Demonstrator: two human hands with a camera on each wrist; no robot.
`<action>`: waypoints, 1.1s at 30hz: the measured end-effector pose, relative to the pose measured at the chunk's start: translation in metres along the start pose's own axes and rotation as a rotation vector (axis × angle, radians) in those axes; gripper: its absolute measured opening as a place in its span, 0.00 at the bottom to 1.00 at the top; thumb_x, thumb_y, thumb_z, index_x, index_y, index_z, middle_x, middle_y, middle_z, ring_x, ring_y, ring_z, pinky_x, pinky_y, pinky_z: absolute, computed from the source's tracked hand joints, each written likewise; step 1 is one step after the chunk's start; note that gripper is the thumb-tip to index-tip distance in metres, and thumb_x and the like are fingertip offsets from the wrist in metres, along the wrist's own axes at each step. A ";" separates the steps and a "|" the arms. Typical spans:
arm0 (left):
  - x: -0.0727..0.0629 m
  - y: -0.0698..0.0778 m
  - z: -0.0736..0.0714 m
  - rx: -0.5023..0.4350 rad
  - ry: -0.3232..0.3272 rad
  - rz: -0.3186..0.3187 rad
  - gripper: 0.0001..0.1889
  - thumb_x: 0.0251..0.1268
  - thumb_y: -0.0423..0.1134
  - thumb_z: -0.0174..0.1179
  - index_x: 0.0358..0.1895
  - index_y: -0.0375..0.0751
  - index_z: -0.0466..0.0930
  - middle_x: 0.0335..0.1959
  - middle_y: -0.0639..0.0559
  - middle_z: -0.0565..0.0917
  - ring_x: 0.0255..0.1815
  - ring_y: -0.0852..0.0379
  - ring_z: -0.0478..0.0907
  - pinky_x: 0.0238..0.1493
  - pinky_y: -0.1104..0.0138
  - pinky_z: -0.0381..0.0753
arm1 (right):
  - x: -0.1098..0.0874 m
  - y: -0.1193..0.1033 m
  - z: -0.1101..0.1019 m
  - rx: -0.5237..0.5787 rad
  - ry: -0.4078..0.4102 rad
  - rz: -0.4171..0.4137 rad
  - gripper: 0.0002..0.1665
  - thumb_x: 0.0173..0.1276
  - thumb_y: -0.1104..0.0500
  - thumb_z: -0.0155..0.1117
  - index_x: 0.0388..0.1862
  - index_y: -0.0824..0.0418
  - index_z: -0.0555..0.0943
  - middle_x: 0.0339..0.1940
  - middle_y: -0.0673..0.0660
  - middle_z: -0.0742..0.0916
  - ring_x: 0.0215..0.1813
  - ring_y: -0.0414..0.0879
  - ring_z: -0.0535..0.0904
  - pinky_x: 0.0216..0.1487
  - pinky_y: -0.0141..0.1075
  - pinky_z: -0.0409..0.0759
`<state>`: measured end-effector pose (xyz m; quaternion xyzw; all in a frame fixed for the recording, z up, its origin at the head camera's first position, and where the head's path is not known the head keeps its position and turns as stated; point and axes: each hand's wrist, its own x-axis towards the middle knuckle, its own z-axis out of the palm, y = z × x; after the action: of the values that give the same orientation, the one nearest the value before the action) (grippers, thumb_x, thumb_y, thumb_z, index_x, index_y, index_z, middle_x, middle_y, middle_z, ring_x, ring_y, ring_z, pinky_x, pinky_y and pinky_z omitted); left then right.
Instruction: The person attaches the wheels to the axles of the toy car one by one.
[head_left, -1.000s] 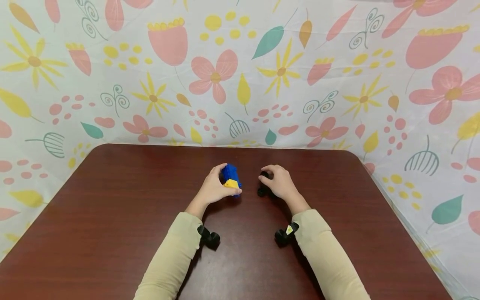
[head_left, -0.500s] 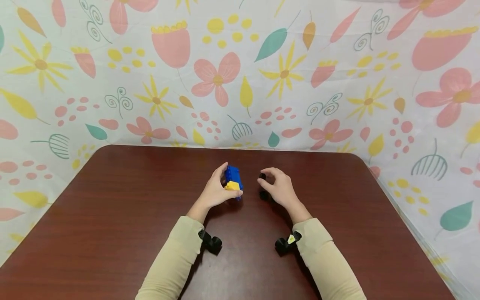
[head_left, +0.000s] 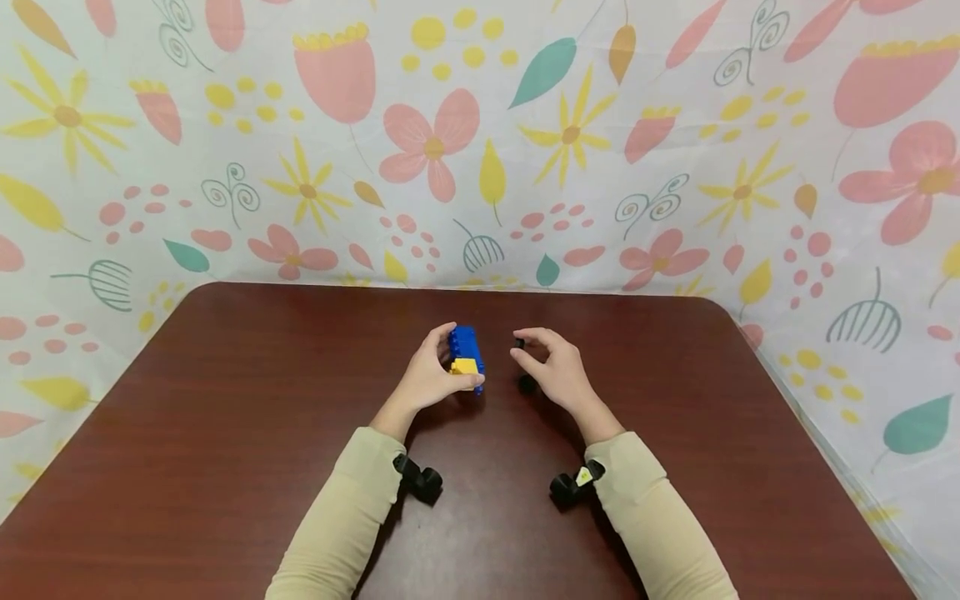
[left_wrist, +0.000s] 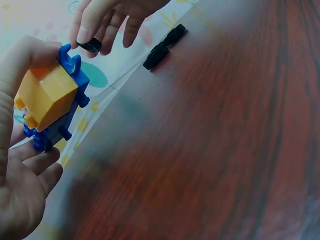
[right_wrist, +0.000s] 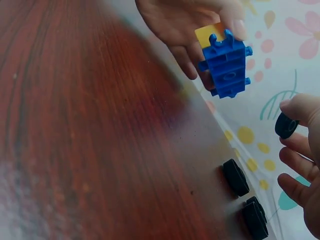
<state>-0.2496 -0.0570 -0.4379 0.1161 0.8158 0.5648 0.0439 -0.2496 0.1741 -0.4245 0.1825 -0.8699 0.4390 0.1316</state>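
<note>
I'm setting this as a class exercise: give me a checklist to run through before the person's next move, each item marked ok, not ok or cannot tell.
1. Toy held: ok. The left hand grips the blue and yellow toy.
2. Wheel in hand: ok. The right hand pinches a black wheel.
3. Pegs bare: ok. The side pegs in view carry no wheel.
4. Wheel lined up at a peg: not ok. Wheel and toy are apart.
5. Spare wheels at hand: ok. Spare wheels lie on the table near the right hand.
6. Wheel fits the peg: cannot tell.
</note>
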 end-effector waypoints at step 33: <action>-0.002 0.005 0.000 -0.058 -0.093 0.010 0.50 0.52 0.40 0.70 0.75 0.40 0.47 0.72 0.40 0.61 0.70 0.43 0.63 0.67 0.51 0.66 | -0.003 -0.027 0.010 0.223 -0.099 -0.031 0.09 0.61 0.56 0.68 0.38 0.59 0.81 0.47 0.56 0.87 0.45 0.49 0.84 0.48 0.48 0.81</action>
<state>-0.2473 -0.0554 -0.4330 0.1448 0.7955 0.5825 0.0824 -0.2356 0.1520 -0.4119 0.2309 -0.8181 0.5215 0.0743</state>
